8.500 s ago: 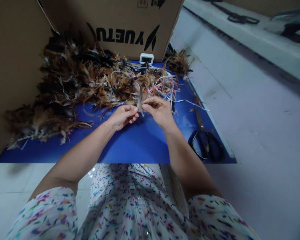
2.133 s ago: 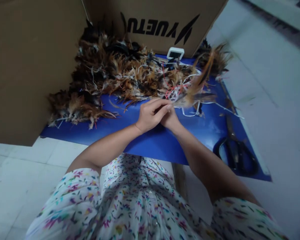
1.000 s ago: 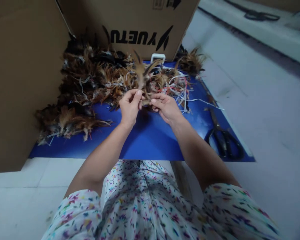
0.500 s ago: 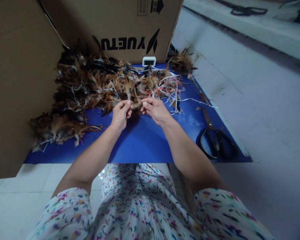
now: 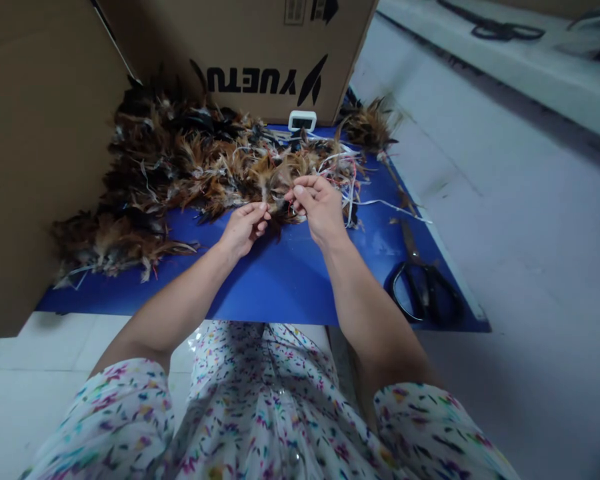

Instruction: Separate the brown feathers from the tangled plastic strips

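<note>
Feathers [image 5: 265, 189] in a slim tuft rise from the pinched fingertips of a worker's left hand [image 5: 247, 225], above a blue table [image 5: 280, 287] and just in front of a brown-and-black pile [image 5: 195, 157]. Beside it, the right hand [image 5: 319, 205] hovers with thumb and fingers drawn narrow; whether they grip anything cannot be told against the plumage behind. The likeliest mishap is a slip: a slack pinch on so thin a tuft could drop it among look-alikes in the pile. Loose white and red strings [image 5: 351, 205], tangled near the right hand, might snag a finger and drag plumage along. Scissors [image 5: 416, 259] lie near the table's front edge, where a backward sweep of the right forearm could knock them off.
</note>
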The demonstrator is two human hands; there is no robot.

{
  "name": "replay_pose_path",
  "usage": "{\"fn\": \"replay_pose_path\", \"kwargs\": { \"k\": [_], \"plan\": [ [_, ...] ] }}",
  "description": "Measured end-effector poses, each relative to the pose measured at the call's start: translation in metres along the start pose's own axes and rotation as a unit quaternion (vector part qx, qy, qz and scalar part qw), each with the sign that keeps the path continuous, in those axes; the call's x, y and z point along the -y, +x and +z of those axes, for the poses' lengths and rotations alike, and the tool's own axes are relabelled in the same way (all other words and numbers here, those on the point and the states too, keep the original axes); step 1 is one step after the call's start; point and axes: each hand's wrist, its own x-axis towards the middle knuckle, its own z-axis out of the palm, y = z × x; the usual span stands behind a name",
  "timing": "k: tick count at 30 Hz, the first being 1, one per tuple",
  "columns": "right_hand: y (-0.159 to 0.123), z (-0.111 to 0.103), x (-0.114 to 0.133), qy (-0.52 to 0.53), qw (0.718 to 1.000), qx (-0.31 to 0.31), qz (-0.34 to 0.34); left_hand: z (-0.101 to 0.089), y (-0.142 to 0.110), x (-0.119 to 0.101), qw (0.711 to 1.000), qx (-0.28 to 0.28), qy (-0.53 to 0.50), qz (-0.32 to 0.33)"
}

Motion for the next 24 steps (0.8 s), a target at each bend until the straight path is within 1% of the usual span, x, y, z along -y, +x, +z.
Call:
{"fn": "replay_pose_path", "kwargs": {
  "k": [5, 12, 14, 16, 19, 21, 24],
  "plan": [
    [-0.0018, 0.0026, -0.0008, 0.023, 0.999, 0.037, 0.018, -0.0005, -0.0006, -0.0004, 1.0, 0.018, -0.004, -0.003],
    [-0.008, 0.0085, 0.0073, 0.043, 0.994, 0.045, 0.085, 0.0005, -0.0005, 0.0005, 1.0, 0.023, 0.004, -0.002],
    [-0.0087, 0.0091, 0.0079, 0.043, 0.994, 0.05, 0.091, 0.0003, -0.0002, 0.0008, 1.0, 0.029, 0.008, -0.004],
    [-0.0084, 0.0091, 0.0064, 0.032, 0.996, 0.043, 0.075, 0.0001, -0.0003, 0.0011, 0.999, 0.03, 0.013, -0.007],
    [-0.0073, 0.0087, 0.0036, -0.005, 0.999, 0.017, 0.032, 0.0002, -0.0007, 0.0017, 0.999, 0.027, 0.015, -0.011],
    [-0.0068, 0.0088, 0.0029, -0.014, 1.0, 0.005, 0.024, 0.0002, -0.0009, 0.0024, 0.999, 0.029, 0.012, -0.011],
    [-0.0068, 0.0096, 0.0034, 0.001, 1.0, -0.002, 0.016, 0.0001, -0.0008, 0.0033, 0.999, 0.038, 0.009, -0.006]
  ]
}}
